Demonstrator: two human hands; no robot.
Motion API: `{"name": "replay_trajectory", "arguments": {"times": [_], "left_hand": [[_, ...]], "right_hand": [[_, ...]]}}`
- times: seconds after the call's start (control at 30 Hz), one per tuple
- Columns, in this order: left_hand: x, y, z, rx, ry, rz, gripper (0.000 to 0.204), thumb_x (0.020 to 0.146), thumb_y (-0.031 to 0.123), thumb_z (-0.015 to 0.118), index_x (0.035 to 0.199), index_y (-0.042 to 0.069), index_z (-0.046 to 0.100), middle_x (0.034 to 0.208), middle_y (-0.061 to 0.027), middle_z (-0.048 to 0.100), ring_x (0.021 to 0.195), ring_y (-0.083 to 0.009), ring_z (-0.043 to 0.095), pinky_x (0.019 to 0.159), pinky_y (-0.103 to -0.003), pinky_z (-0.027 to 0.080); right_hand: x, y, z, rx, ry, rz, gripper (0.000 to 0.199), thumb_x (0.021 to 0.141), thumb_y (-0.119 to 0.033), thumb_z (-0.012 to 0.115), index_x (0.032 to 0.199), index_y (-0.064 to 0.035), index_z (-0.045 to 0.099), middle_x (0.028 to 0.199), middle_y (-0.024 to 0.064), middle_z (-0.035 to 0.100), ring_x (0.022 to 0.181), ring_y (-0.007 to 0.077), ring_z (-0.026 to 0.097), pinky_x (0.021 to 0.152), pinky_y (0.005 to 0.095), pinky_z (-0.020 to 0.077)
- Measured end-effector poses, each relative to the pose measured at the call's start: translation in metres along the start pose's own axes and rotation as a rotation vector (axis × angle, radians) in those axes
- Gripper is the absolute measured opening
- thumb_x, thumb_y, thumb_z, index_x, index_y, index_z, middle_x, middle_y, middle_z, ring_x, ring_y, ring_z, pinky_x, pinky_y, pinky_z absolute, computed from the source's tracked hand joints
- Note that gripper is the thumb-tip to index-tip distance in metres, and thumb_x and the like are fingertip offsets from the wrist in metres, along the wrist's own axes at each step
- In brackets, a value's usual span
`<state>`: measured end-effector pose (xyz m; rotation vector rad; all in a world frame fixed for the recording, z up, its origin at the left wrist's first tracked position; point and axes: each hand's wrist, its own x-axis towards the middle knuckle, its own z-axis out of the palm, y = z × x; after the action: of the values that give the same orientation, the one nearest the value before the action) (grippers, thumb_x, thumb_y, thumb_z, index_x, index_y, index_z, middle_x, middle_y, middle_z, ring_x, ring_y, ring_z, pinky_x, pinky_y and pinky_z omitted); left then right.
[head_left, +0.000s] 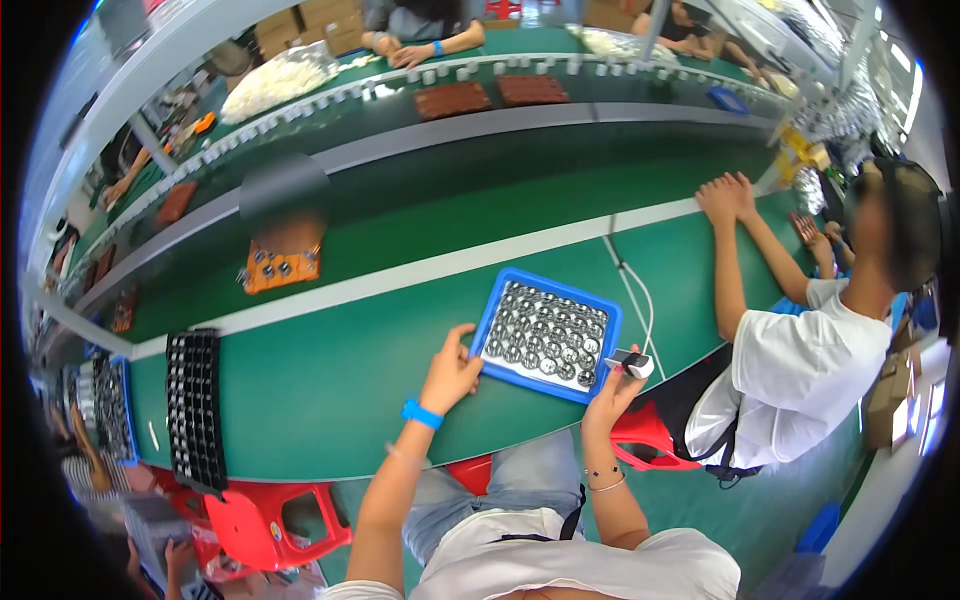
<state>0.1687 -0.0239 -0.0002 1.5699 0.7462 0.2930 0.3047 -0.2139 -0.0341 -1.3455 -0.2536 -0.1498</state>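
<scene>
A blue tray (553,280) lies on the green table in front of me, holding rows of round, shiny silver parts (545,330). My left hand (452,372), with a blue band on the wrist, grips the tray's left rim between thumb and fingers. Beside the tray's right lower corner, my right hand (610,398) is closed round a small white device with a black part (634,362); its exact kind I cannot make out. Part of that hand rests close to the tray's rim.
A white cable (645,290) curves over the table right of the tray. To the left lies a black compartment tray (194,405). An orange tray (285,262) with parts sits beyond the white divider. At the right, a co-worker's hands (727,198) rest on the table.
</scene>
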Motion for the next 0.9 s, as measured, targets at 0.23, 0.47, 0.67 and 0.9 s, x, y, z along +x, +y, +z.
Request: {"name": "replay_trajectory", "arguments": {"times": [0.23, 0.47, 0.67, 0.9], "left_hand": [[-0.124, -0.021, -0.021, -0.228, 0.289, -0.147, 0.065, 0.084, -0.005, 0.049, 0.141, 0.012, 0.021, 0.072, -0.0037, 0.049, 0.053, -0.0115, 0.055, 0.044, -0.025, 0.047], [-0.187, -0.044, -0.048, -0.112, 0.536, -0.131, 0.067, 0.082, -0.007, 0.048, 0.141, 0.011, 0.022, 0.071, -0.002, 0.048, 0.053, -0.0099, 0.052, 0.047, -0.022, 0.045], [-0.176, -0.035, -0.099, 0.551, 0.764, 0.161, 0.036, 0.074, 0.003, 0.063, 0.11, 0.004, 0.056, 0.09, -0.0095, 0.051, 0.088, -0.0226, 0.051, 0.075, -0.033, 0.043], [-0.075, 0.025, -0.062, 0.665, 0.384, 0.556, 0.011, 0.075, 0.012, 0.07, 0.084, 0.008, 0.067, 0.085, -0.007, 0.049, 0.084, -0.0258, 0.048, 0.075, -0.037, 0.041]], "right_hand": [[-0.024, 0.006, 0.026, 0.073, -0.337, 0.1, 0.045, 0.097, -0.011, 0.046, 0.137, -0.0015, 0.028, 0.143, 0.0122, 0.034, 0.126, 0.0209, 0.038, 0.105, 0.0336, 0.0301], [-0.086, -0.008, 0.049, 0.182, -0.564, 0.199, 0.046, 0.093, -0.008, 0.052, 0.134, 0.0004, 0.032, 0.14, 0.0155, 0.037, 0.127, 0.0202, 0.038, 0.106, 0.0332, 0.0289], [-0.114, 0.0, 0.062, 0.21, -0.518, 0.257, 0.043, 0.093, -0.005, 0.051, 0.132, 0.0, 0.034, 0.136, 0.0149, 0.041, 0.119, 0.0191, 0.044, 0.103, 0.0307, 0.0322], [-0.057, -0.025, 0.057, 0.107, -0.693, 0.272, 0.042, 0.091, -0.002, 0.055, 0.129, 0.0014, 0.039, 0.128, 0.0112, 0.048, 0.114, 0.0196, 0.052, 0.098, 0.0311, 0.0393]]}}
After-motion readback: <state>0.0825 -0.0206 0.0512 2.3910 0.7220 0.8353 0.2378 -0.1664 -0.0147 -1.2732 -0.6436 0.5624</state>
